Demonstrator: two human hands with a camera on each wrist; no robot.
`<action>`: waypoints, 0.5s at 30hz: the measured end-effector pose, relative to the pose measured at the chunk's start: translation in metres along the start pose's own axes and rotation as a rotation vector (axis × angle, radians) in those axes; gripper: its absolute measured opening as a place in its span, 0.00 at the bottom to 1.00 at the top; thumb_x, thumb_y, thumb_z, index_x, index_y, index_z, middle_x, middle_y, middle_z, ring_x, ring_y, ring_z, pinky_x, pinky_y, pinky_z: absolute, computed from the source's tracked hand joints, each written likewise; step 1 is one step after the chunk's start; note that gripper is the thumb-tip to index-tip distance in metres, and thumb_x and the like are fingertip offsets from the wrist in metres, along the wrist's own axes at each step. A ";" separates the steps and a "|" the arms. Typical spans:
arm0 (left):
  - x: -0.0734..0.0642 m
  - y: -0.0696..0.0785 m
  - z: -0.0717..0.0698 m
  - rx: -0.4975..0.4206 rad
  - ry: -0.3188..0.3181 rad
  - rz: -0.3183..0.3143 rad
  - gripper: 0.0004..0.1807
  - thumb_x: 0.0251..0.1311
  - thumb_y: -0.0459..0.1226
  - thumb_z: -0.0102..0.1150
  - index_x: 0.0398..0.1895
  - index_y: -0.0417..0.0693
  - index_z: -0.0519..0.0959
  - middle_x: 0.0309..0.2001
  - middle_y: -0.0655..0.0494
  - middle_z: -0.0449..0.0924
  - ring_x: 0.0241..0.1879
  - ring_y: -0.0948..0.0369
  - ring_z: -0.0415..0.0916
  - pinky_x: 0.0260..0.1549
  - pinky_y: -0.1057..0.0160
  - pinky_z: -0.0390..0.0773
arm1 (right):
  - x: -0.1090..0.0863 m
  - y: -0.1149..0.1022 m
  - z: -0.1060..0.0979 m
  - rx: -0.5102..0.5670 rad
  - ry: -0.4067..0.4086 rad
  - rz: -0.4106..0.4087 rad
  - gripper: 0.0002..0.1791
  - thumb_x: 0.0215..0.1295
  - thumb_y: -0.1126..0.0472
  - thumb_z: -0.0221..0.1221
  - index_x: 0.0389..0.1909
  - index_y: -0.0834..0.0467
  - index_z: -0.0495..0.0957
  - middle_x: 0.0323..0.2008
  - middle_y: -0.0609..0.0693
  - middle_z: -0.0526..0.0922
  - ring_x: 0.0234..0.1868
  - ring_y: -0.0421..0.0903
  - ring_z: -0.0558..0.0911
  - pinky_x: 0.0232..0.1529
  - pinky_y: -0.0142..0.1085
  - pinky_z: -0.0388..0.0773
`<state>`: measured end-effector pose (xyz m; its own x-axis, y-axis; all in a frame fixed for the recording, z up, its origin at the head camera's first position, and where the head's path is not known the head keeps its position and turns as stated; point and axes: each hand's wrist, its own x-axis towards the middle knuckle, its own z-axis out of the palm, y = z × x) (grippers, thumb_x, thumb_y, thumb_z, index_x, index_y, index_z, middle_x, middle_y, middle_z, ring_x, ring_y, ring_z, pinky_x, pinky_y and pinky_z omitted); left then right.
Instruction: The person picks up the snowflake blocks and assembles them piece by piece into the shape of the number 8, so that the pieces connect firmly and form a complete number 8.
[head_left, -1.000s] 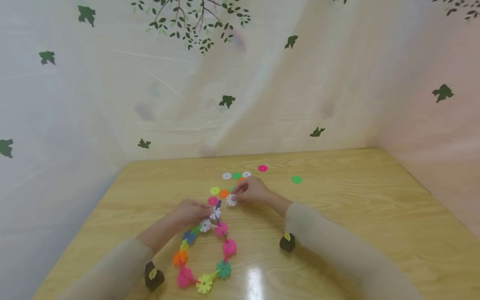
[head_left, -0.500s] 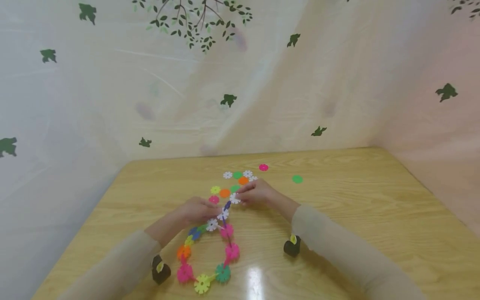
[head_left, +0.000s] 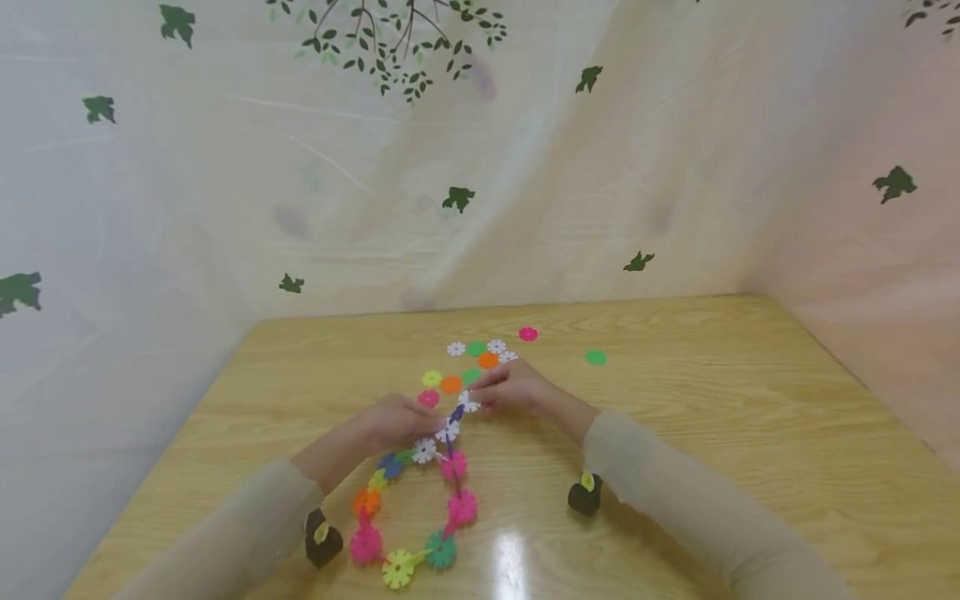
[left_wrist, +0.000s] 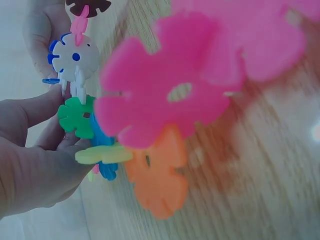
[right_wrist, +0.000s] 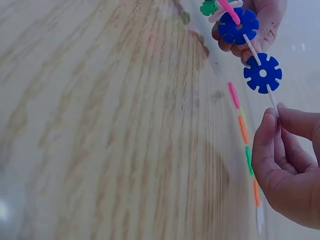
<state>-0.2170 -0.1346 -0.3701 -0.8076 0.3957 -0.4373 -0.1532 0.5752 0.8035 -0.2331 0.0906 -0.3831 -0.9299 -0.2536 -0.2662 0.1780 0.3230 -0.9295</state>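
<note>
A loop-shaped chain of coloured snowflake discs [head_left: 450, 508] lies on the wooden table [head_left: 712, 400]. My left hand [head_left: 429, 423] grips its upper end near a white disc [head_left: 447, 431]; in the left wrist view the left hand's fingers [left_wrist: 35, 145] curl round a green disc [left_wrist: 76, 117] and the blue one under it. My right hand [head_left: 480, 398] pinches a white disc [head_left: 468, 402] against the blue end disc [head_left: 457, 412]. In the right wrist view the right hand [right_wrist: 278, 117] holds that white disc edge-on below a blue disc [right_wrist: 262, 73].
Loose discs lie just beyond the hands: orange [head_left: 450, 384], yellow [head_left: 431, 378], pink [head_left: 428, 398], a small cluster [head_left: 480, 352], a far pink one [head_left: 528, 334] and a green one [head_left: 596, 357]. Curtained walls enclose the table on three sides.
My left hand has shifted the chain's upper end slightly right. The white disc in my right hand now meets the blue end disc.
</note>
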 end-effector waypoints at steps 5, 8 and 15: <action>-0.002 0.000 0.004 0.038 0.071 -0.011 0.17 0.59 0.39 0.63 0.47 0.37 0.82 0.49 0.43 0.84 0.48 0.54 0.80 0.53 0.54 0.80 | -0.006 -0.002 0.005 -0.057 0.011 -0.029 0.10 0.57 0.65 0.66 0.39 0.65 0.84 0.32 0.55 0.88 0.25 0.38 0.83 0.37 0.33 0.85; -0.003 0.002 0.008 0.040 0.124 -0.028 0.15 0.57 0.38 0.65 0.45 0.38 0.83 0.46 0.43 0.85 0.45 0.55 0.80 0.50 0.54 0.80 | -0.011 -0.007 0.009 -0.069 0.042 -0.027 0.07 0.55 0.65 0.67 0.35 0.63 0.85 0.29 0.53 0.88 0.25 0.39 0.83 0.34 0.32 0.85; -0.007 0.005 0.017 -0.065 0.233 -0.065 0.13 0.56 0.37 0.65 0.41 0.37 0.84 0.43 0.44 0.86 0.43 0.56 0.79 0.48 0.58 0.80 | -0.008 -0.008 0.014 -0.042 0.148 -0.002 0.09 0.54 0.64 0.68 0.36 0.64 0.85 0.30 0.56 0.88 0.24 0.40 0.84 0.32 0.32 0.85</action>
<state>-0.2022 -0.1219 -0.3697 -0.9032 0.1798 -0.3897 -0.2388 0.5440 0.8044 -0.2229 0.0778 -0.3775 -0.9682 -0.1178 -0.2207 0.1652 0.3615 -0.9176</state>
